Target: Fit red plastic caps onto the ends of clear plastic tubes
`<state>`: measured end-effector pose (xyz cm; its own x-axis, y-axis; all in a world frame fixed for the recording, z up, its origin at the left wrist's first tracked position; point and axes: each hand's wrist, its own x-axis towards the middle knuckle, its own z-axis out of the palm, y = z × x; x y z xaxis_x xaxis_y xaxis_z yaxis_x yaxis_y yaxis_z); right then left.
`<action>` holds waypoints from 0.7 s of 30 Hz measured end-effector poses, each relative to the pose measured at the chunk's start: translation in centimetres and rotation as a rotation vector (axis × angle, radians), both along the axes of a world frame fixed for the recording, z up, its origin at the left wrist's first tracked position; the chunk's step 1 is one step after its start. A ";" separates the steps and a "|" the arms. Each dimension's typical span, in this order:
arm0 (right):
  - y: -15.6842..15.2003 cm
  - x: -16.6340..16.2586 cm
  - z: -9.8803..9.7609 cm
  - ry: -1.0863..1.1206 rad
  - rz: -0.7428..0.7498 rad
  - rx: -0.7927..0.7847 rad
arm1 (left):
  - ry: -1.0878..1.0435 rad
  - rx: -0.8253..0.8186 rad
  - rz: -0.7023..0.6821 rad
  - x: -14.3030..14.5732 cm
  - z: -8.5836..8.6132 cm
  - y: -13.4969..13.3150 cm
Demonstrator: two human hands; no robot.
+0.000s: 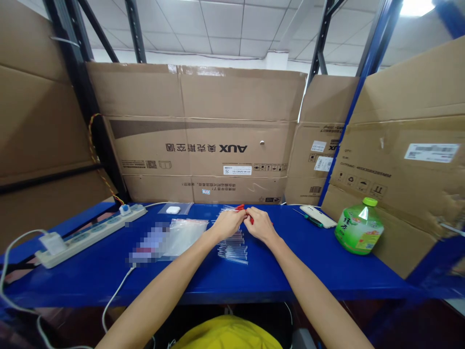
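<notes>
My left hand (pixel 229 223) and my right hand (pixel 260 225) meet over the middle of the table, fingers closed and fingertips together. A red item (pixel 240 207) shows just beyond my left fingertips, and more red peeks out under my right hand. Its kind is hidden by the fingers; it looks gripped by the right hand. What the left fingers pinch is too small to make out. Below and partly behind my left hand lies a row of several thin clear plastic tubes (pixel 232 253), side by side on the blue tabletop (pixel 290 271).
Left of the tubes lie a clear zip bag (pixel 184 237) and a blurred-out device with a cable. Farther left are a white earbud case (pixel 173 210) and a power strip (pixel 90 236). At right stand a green bottle (pixel 359 228), a white phone-like slab (pixel 318 216) and a dark green-handled tool (pixel 313 221). Cardboard walls surround the table.
</notes>
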<state>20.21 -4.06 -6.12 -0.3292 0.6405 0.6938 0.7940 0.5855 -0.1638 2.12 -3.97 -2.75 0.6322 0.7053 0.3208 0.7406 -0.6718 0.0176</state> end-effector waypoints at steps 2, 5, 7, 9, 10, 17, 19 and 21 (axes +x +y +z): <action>0.0 0.0 0.1 -0.006 0.003 0.007 | -0.008 0.003 -0.011 0.0 0.0 0.0; 0.1 0.0 0.1 -0.020 -0.004 0.005 | -0.010 0.008 -0.021 0.0 0.1 0.1; 0.1 0.1 0.2 -0.020 -0.013 -0.002 | -0.012 0.006 -0.024 -0.1 0.1 0.1; 0.0 0.3 0.2 0.004 -0.007 -0.012 | -0.038 0.004 -0.026 -0.2 0.2 0.2; 0.0 0.3 0.3 0.031 0.009 -0.019 | -0.064 -0.001 -0.028 -0.3 0.2 0.2; 0.2 0.6 0.3 0.385 0.063 -0.115 | -0.584 -0.305 -0.107 -0.4 -0.6 1.0; 0.3 0.6 0.2 0.397 0.100 -0.172 | -0.793 -0.389 -0.182 0.1 -0.7 1.1; 0.2 0.4 0.2 0.361 0.184 -0.229 | -0.938 -0.372 -0.204 0.6 -0.8 1.1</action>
